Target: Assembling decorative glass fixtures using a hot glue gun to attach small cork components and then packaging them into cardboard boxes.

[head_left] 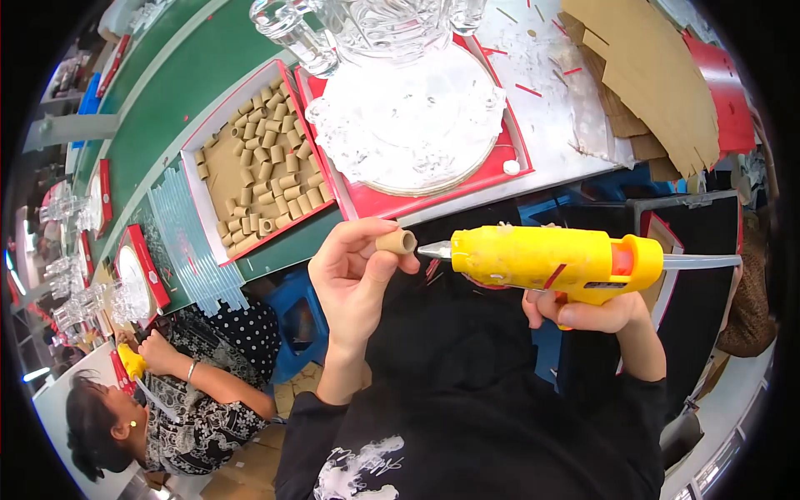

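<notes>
A short brown cardboard tube [396, 242] is pinched between the thumb and fingers of my left hand [354, 271]. My right hand [587, 312] is wrapped round the handle of a yellow hot glue gun [533, 257], with a clear glue stick [702, 262] coming out of its back. The gun's metal nozzle points left, close to the tube's open end; whether they touch I cannot tell. Just beyond my hands, a round white base [408, 117] lies in a red tray [358, 190], and clear glass-like pieces [375, 29] stand at its far side.
Left of the tray, a box [218, 185] holds many more cardboard tubes. Clear glue sticks [187, 242] lie on the green table [196, 50]. Torn cardboard [646, 75] is piled at the far right. A co-worker [183, 400] at the lower left holds another yellow glue gun [131, 361].
</notes>
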{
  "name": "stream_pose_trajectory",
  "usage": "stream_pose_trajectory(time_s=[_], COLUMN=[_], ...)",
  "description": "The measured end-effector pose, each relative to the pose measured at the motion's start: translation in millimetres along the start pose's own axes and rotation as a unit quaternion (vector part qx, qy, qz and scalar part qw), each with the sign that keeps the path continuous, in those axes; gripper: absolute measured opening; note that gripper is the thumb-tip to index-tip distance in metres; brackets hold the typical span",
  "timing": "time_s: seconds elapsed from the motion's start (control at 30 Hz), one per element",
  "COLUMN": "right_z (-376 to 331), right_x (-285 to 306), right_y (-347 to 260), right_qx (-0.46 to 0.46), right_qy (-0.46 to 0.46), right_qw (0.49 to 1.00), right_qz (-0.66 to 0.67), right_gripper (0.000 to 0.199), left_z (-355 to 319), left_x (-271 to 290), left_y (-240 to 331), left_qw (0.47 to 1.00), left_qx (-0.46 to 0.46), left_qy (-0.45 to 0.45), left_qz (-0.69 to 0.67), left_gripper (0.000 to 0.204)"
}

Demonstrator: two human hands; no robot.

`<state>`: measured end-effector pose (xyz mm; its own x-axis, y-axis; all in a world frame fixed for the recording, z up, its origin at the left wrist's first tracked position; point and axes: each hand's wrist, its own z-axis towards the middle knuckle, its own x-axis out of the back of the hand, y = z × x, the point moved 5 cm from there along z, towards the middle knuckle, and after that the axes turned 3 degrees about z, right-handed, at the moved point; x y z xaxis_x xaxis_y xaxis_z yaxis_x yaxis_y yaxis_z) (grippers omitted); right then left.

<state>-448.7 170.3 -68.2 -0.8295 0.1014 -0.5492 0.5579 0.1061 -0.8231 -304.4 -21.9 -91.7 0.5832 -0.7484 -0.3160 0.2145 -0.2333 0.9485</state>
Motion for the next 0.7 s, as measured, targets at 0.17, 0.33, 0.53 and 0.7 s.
stream_pose_trajectory(time_s=[0.17, 0.33, 0.53, 0.7], right_z=[-3.0, -2.7, -3.0, -2.8], right_x=[4.6, 4.0, 4.5, 6.4], right_y=[1.9, 4.9, 4.2, 4.6], right_qx=[0.013, 0.005, -0.011, -0.010], right_qy=[-0.005, -0.004, -0.025, -0.007], right_qw=[0.999, 1.000, 1.000, 1.000], right_qz=[-0.032, 0.002, -0.006, -0.003], right_gripper=[0.008, 0.010, 0.010, 0.010], left_z=[0.1, -0.5, -1.2, -0.7], left_x=[-1.9, -3.5, -4.3, -5.9], left_y=[-3.0, -2.5, -2.4, -2.4], left_qw=[1.000, 1.000, 1.000, 1.000], left_qx=[0.011, 0.008, 0.010, 0.011], left_qy=[-0.005, -0.012, -0.020, -0.020], left_qz=[0.018, 0.017, 0.017, 0.015], left_gripper=[0.031, 0.034, 0.035, 0.034])
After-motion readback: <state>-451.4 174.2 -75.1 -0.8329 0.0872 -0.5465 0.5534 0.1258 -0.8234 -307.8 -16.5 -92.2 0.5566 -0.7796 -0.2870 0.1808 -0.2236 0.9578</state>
